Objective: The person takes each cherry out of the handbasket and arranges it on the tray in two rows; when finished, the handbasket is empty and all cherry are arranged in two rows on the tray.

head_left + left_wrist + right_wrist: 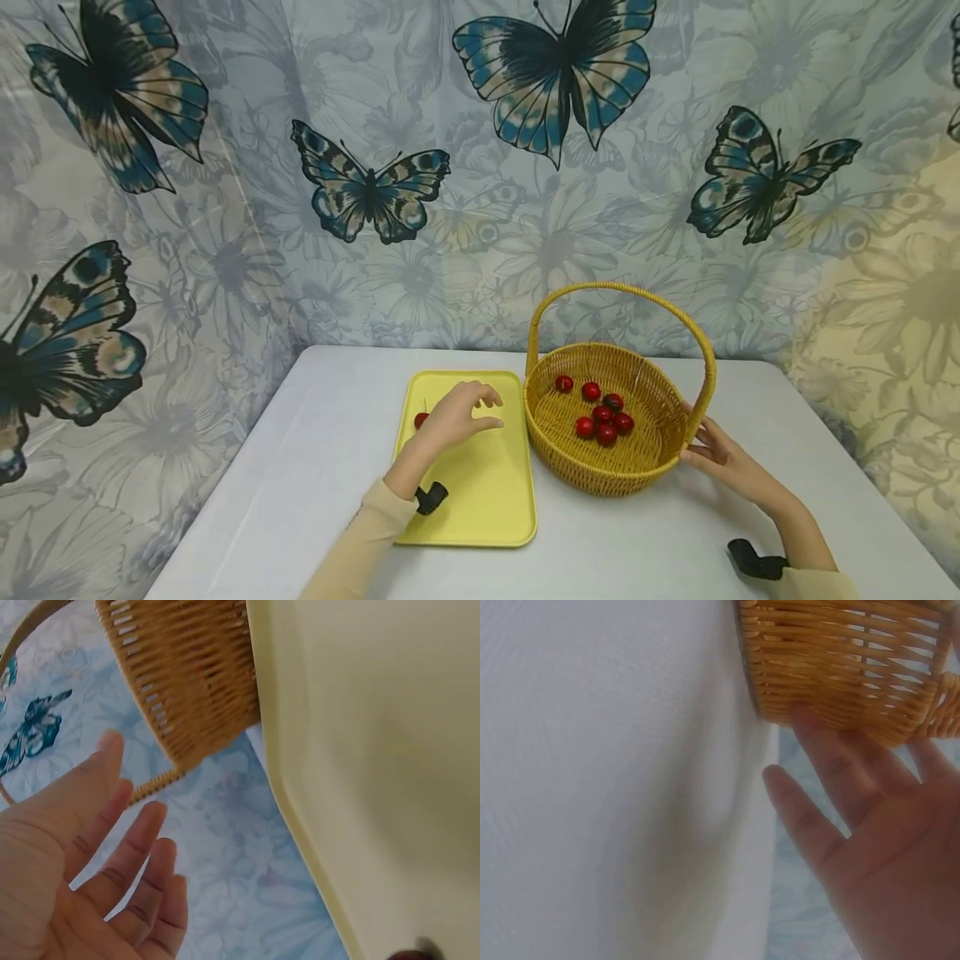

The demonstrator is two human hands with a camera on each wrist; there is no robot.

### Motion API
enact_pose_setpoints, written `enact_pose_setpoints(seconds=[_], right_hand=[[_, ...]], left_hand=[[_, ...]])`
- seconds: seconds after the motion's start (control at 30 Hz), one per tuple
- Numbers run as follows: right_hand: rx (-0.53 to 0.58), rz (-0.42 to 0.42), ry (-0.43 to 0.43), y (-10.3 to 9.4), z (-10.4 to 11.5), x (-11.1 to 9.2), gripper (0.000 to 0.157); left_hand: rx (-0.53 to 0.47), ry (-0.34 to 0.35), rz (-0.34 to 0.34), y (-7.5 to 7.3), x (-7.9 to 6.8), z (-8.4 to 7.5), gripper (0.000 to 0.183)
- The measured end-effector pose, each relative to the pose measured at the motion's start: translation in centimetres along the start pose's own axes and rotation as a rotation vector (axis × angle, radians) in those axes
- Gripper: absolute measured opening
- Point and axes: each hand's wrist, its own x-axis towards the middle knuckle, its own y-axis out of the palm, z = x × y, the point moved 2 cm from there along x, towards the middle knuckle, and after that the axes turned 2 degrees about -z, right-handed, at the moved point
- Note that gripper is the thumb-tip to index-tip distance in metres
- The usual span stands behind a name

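Left grip (456, 417) hovers empty, loosely spread, over the tray (487, 504); right grip (726, 463), fingers outspread, touches the basket (600, 482), likely to steady it

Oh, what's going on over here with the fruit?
A person is working with cherries at a white table. Their left hand hovers over a yellow tray, fingers loosely bent and holding nothing. Their right hand is at the side of a wicker basket, by the foot of its handle, fingers apparently touching it. Several red cherries lie in the basket, and one cherry shows on the tray, partly hidden behind the left hand.
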Motion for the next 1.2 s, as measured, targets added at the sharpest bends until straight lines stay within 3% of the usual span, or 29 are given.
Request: enact_pose_setpoints(seconds=[0.3, 0.53, 0.7, 0.83, 1.2], right_hand=[[0.007, 0.001, 0.002, 0.0, 0.0, -0.1, 0.074], [0.018, 0.002, -0.031, 0.2, 0.0, -0.1, 0.075], [0.008, 0.001, -0.027, 0.2, 0.1, 0.0, 0.074], [0.003, -0.001, -0.023, 0.2, 0.1, -0.1, 0.073], [0.005, 0.002, 0.017, 0.1, 0.1, -0.1, 0.074]], left_hand=[[0.005, 0.065, -0.050, 1.9, 2.0, -1.8, 0.027], [0.002, 0.115, -0.024, 2.9, 3.8, -2.8, 0.030], [0.053, 0.144, -0.006, 3.6, 5.2, -3.5, 0.030], [0.071, 0.136, 0.026, 4.3, 6.4, -3.9, 0.029], [-0.049, 0.080, 0.132, 5.9, 9.4, -3.9, 0.031]])
